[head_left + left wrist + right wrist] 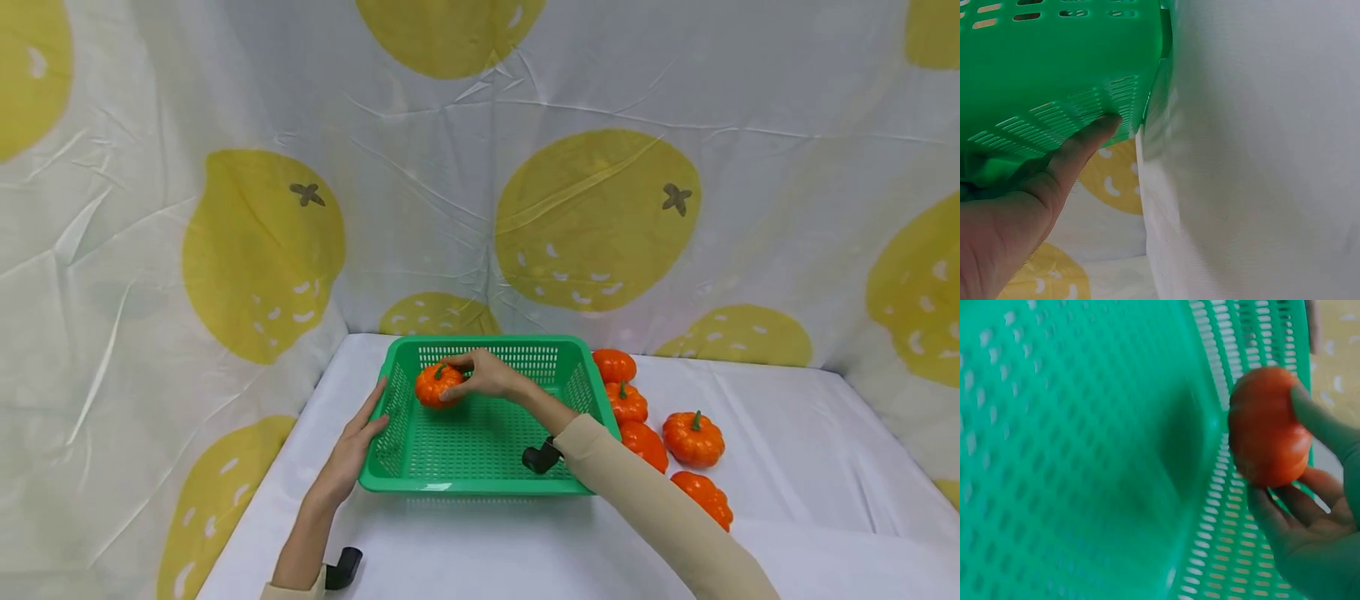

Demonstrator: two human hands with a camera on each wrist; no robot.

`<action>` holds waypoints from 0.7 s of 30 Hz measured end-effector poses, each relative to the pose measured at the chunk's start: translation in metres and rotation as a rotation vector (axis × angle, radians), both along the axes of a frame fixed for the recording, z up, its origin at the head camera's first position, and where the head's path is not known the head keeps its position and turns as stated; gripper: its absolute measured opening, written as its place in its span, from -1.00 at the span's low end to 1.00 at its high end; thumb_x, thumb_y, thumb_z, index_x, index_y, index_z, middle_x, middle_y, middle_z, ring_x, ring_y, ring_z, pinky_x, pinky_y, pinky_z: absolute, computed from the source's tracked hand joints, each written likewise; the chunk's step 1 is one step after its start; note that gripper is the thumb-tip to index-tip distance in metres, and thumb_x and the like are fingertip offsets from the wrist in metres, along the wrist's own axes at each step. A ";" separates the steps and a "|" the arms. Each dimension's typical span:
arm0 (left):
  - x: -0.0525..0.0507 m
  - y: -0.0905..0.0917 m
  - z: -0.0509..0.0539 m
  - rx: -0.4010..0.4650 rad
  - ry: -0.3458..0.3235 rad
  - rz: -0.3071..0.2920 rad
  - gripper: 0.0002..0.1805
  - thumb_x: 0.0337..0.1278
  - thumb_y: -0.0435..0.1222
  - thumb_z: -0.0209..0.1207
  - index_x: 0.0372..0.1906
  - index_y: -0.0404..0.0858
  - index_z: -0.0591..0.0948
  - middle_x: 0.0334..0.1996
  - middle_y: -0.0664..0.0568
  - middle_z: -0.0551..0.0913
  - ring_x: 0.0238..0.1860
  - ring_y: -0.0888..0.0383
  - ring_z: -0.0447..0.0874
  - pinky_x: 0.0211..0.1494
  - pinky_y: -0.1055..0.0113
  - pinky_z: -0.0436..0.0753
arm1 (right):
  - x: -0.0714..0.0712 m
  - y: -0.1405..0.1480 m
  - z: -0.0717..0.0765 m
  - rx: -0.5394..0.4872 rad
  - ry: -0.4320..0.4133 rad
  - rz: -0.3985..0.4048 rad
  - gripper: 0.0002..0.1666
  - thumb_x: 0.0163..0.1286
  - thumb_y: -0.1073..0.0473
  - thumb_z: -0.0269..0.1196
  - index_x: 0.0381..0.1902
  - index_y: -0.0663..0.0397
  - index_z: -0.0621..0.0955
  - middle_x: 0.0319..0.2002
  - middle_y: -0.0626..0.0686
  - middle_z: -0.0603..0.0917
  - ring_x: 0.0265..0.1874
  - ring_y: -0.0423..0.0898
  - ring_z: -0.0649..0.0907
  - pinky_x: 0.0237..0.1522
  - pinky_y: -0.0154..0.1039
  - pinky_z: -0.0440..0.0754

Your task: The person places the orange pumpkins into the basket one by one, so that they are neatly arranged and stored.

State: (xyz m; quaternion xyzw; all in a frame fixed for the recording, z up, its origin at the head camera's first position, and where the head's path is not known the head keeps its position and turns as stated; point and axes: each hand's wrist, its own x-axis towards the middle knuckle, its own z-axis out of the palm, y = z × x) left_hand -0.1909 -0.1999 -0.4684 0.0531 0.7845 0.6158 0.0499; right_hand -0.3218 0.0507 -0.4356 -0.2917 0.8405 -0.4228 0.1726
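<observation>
A green perforated plastic basket [480,487] stands on the white cloth. Inside it, near the left wall, my right hand [491,375] pinches a small orange pumpkin [431,390] with a green stem. The right wrist view shows thumb and fingers on opposite sides of this pumpkin [1267,428], which is held above the basket floor. At the basket's left side, my left hand [347,457] rests against the rim with its fingers straight. In the left wrist view, one extended digit of that hand [1016,219] touches the outer slotted wall; its other fingers are mostly hidden.
Several more orange pumpkins lie right of the basket, including one with an upright stem [693,439] and one near my right sleeve [703,498]. A lemon-patterned curtain [420,192] encloses the back and sides of the white-covered table [810,467].
</observation>
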 end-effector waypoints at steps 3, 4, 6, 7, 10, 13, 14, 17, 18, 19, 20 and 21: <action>0.001 0.000 0.000 -0.006 -0.006 0.006 -0.36 0.67 -0.19 -0.20 0.70 0.09 0.00 0.72 0.08 -0.16 0.72 -0.10 -0.36 0.68 -0.28 -0.27 | -0.001 -0.003 -0.005 0.006 -0.003 0.012 -0.24 0.30 0.13 0.50 0.42 0.17 0.53 0.39 0.19 0.59 0.34 0.14 0.59 0.29 -0.07 0.64; 0.001 0.000 0.001 -0.006 -0.007 0.008 -0.36 0.67 -0.19 -0.20 0.70 0.10 0.00 0.72 0.09 -0.16 0.72 -0.10 -0.36 0.68 -0.28 -0.27 | -0.001 -0.004 -0.006 0.008 -0.005 0.013 -0.23 0.29 0.13 0.50 0.41 0.18 0.53 0.38 0.18 0.59 0.34 0.13 0.60 0.30 -0.08 0.64; 0.001 0.000 0.001 -0.003 -0.006 0.008 -0.36 0.67 -0.20 -0.20 0.70 0.10 0.00 0.72 0.09 -0.16 0.72 -0.10 -0.37 0.68 -0.28 -0.27 | -0.002 -0.007 -0.007 0.021 -0.004 0.020 -0.24 0.28 0.14 0.51 0.40 0.20 0.54 0.36 0.19 0.61 0.33 0.14 0.60 0.30 -0.07 0.63; 0.001 0.000 0.001 -0.001 -0.007 0.007 -0.36 0.67 -0.20 -0.21 0.70 0.10 0.00 0.72 0.09 -0.16 0.72 -0.09 -0.37 0.68 -0.28 -0.27 | -0.003 -0.008 -0.008 0.028 -0.001 0.023 -0.24 0.27 0.15 0.52 0.40 0.21 0.55 0.35 0.20 0.62 0.32 0.14 0.61 0.30 -0.08 0.64; 0.001 0.000 0.000 0.011 -0.007 0.006 -0.36 0.67 -0.21 -0.20 0.70 0.09 0.00 0.72 0.09 -0.16 0.72 -0.09 -0.37 0.69 -0.26 -0.28 | -0.004 -0.010 -0.011 0.041 -0.008 0.029 -0.24 0.26 0.19 0.52 0.38 0.25 0.55 0.33 0.23 0.63 0.29 0.15 0.63 0.29 -0.10 0.64; 0.001 0.001 -0.001 0.006 -0.009 0.005 -0.35 0.67 -0.21 -0.21 0.70 0.08 -0.01 0.72 0.09 -0.16 0.72 -0.09 -0.37 0.69 -0.26 -0.28 | -0.004 -0.013 -0.014 0.060 -0.018 0.032 -0.24 0.25 0.20 0.52 0.38 0.26 0.55 0.33 0.24 0.62 0.29 0.14 0.63 0.30 -0.12 0.64; 0.001 0.001 -0.001 0.006 -0.009 0.005 -0.35 0.67 -0.21 -0.21 0.70 0.08 -0.01 0.72 0.09 -0.16 0.72 -0.09 -0.37 0.69 -0.26 -0.28 | -0.004 -0.013 -0.014 0.066 -0.020 0.033 -0.24 0.25 0.20 0.52 0.38 0.25 0.55 0.34 0.24 0.62 0.29 0.14 0.63 0.30 -0.12 0.64; 0.000 0.001 -0.001 0.001 -0.010 0.003 -0.36 0.67 -0.20 -0.21 0.70 0.09 -0.01 0.72 0.10 -0.16 0.72 -0.09 -0.37 0.69 -0.25 -0.28 | -0.005 -0.014 -0.015 0.082 -0.017 0.044 -0.24 0.26 0.20 0.52 0.39 0.25 0.54 0.34 0.24 0.62 0.30 0.13 0.63 0.31 -0.11 0.64; 0.000 0.001 -0.001 0.002 -0.010 0.004 -0.36 0.67 -0.20 -0.21 0.70 0.10 -0.01 0.72 0.10 -0.16 0.72 -0.08 -0.37 0.69 -0.25 -0.28 | -0.005 -0.014 -0.015 0.085 -0.018 0.046 -0.24 0.26 0.20 0.52 0.39 0.25 0.54 0.34 0.24 0.62 0.30 0.14 0.63 0.32 -0.11 0.63; 0.000 0.001 -0.001 0.002 -0.010 0.005 -0.36 0.67 -0.20 -0.21 0.70 0.10 -0.01 0.72 0.10 -0.16 0.72 -0.08 -0.38 0.69 -0.25 -0.28 | -0.006 -0.014 -0.015 0.086 -0.021 0.048 -0.23 0.26 0.20 0.52 0.39 0.25 0.54 0.34 0.24 0.62 0.30 0.14 0.63 0.32 -0.10 0.63; 0.000 0.001 -0.001 0.003 -0.010 0.006 -0.36 0.67 -0.20 -0.21 0.70 0.10 0.00 0.72 0.10 -0.16 0.72 -0.08 -0.38 0.69 -0.25 -0.28 | -0.006 -0.013 -0.015 0.086 -0.021 0.053 -0.23 0.26 0.20 0.52 0.39 0.24 0.54 0.34 0.24 0.62 0.30 0.14 0.63 0.32 -0.09 0.62; 0.000 0.001 0.000 0.003 -0.010 0.007 -0.36 0.67 -0.20 -0.20 0.70 0.10 0.00 0.72 0.10 -0.16 0.72 -0.08 -0.38 0.69 -0.25 -0.29 | -0.007 -0.013 -0.015 0.086 -0.024 0.054 -0.23 0.26 0.20 0.52 0.40 0.23 0.54 0.34 0.23 0.62 0.30 0.13 0.63 0.33 -0.09 0.62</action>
